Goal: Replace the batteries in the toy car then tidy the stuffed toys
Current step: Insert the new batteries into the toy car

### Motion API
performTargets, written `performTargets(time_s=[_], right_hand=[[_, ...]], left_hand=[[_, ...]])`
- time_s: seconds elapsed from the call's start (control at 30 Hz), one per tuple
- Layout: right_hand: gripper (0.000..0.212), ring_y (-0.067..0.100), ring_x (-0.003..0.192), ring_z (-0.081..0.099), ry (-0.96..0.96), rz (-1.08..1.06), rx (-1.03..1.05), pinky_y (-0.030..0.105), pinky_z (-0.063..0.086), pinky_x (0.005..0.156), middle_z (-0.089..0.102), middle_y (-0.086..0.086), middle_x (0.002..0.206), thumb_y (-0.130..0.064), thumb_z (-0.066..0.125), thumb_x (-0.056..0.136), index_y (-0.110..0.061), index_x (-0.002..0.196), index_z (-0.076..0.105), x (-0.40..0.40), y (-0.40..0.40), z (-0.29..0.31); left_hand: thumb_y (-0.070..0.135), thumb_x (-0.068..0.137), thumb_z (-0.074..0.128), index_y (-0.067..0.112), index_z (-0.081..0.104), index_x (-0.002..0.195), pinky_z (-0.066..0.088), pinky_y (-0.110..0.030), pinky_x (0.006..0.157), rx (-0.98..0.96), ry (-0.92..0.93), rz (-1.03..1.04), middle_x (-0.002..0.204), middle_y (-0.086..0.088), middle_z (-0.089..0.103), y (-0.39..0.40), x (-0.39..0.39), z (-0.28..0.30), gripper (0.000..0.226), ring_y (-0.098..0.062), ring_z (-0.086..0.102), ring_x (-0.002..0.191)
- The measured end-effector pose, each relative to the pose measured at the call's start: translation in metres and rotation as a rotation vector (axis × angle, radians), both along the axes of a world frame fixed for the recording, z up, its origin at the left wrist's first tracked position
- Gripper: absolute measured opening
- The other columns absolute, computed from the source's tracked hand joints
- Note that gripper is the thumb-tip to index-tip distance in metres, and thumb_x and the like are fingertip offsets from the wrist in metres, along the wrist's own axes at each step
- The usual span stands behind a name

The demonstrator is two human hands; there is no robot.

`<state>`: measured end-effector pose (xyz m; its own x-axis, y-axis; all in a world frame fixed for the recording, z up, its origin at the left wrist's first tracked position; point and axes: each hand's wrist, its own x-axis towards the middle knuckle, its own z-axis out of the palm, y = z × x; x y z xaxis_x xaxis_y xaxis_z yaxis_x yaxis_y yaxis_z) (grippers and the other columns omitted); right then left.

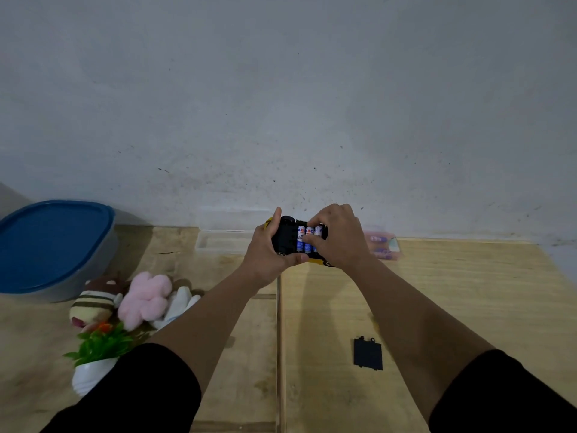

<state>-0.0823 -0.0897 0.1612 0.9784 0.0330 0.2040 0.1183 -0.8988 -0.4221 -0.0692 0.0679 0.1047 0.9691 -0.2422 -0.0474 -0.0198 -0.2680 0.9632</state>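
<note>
A yellow toy car (285,237) is held upside down above the wooden table, its black underside facing me. My left hand (265,251) grips its left end. Blue-and-white batteries (301,239) lie side by side in the open compartment. My right hand (338,237) curls over the car's right end, its fingertips pressing on the batteries. The black battery cover (368,353) lies flat on the table at the near right. Stuffed toys lie at the left: a striped brown one (93,303), a pink one (146,298) and a white one (179,303).
A grey tub with a blue lid (53,245) stands at the far left. A clear plastic box (218,240) sits by the wall behind the car. A small packet of batteries (382,245) lies right of my hands. A fake plant in a white pot (93,357) stands near left.
</note>
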Motion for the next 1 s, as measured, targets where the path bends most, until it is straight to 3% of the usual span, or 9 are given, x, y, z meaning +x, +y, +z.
performTargets(time_s=[0.2,0.33,0.47,0.73,0.87,0.93,1.0], right_hand=[[0.022,0.018,0.095,0.046,0.07,0.066,0.035,0.028,0.034,0.078,0.058,0.004,0.097,-0.028,0.072,0.077,-0.019,0.092,0.059,0.001,0.0,0.0],[0.017,0.014,0.086,0.047,0.03,0.043,0.182,0.02,0.032,0.068,0.058,0.0,0.09,-0.014,0.068,0.079,-0.014,0.093,0.059,0.001,0.001,0.003],[0.011,0.019,0.081,0.055,-0.016,0.065,0.199,0.023,0.038,0.071,0.063,0.009,0.089,-0.004,0.065,0.079,-0.006,0.088,0.061,0.003,0.003,0.005],[0.015,0.014,0.067,0.052,0.052,0.189,0.157,0.01,0.033,0.059,0.063,0.008,0.08,-0.014,0.077,0.071,-0.006,0.077,0.066,0.0,0.006,0.006],[0.015,0.015,0.076,0.052,0.088,0.207,0.148,0.017,0.036,0.062,0.063,0.011,0.086,-0.018,0.077,0.073,-0.007,0.081,0.071,-0.001,0.001,0.003],[0.032,0.017,0.092,0.05,0.045,0.178,0.086,0.024,0.037,0.076,0.057,0.008,0.099,-0.026,0.078,0.071,-0.013,0.099,0.07,0.001,-0.001,0.001],[0.06,0.018,0.114,0.042,0.044,0.147,0.011,0.03,0.034,0.092,0.049,0.006,0.12,-0.037,0.078,0.07,-0.022,0.124,0.057,0.002,-0.002,0.002]], left_hand=[[0.023,0.069,0.084,0.029,0.011,0.15,0.039,-0.02,0.096,0.031,0.001,-0.005,0.139,0.0,0.032,0.002,-0.003,-0.003,0.109,-0.013,0.04,0.127],[0.022,0.07,0.083,0.028,0.011,0.151,0.038,-0.02,0.096,0.035,0.013,-0.008,0.138,-0.002,0.032,0.003,-0.003,-0.003,0.109,-0.013,0.04,0.125],[0.022,0.07,0.084,0.029,0.011,0.151,0.038,-0.02,0.096,0.04,0.017,-0.013,0.137,-0.002,0.033,0.004,-0.002,-0.005,0.109,-0.012,0.041,0.123],[0.028,0.065,0.086,0.031,0.011,0.15,0.042,-0.028,0.103,0.028,0.037,-0.007,0.141,-0.002,0.035,0.009,0.005,-0.009,0.114,-0.016,0.044,0.127],[0.028,0.063,0.086,0.034,0.01,0.15,0.044,-0.034,0.105,0.014,0.031,-0.024,0.138,0.0,0.036,0.012,0.006,-0.005,0.115,-0.014,0.045,0.126],[0.025,0.065,0.086,0.033,0.011,0.15,0.043,-0.032,0.105,0.02,0.023,-0.033,0.138,-0.001,0.035,0.012,0.005,-0.003,0.114,-0.015,0.043,0.127],[0.02,0.067,0.085,0.031,0.011,0.15,0.041,-0.026,0.103,0.02,0.016,-0.031,0.138,-0.002,0.034,0.013,0.004,0.0,0.112,-0.014,0.042,0.127]])
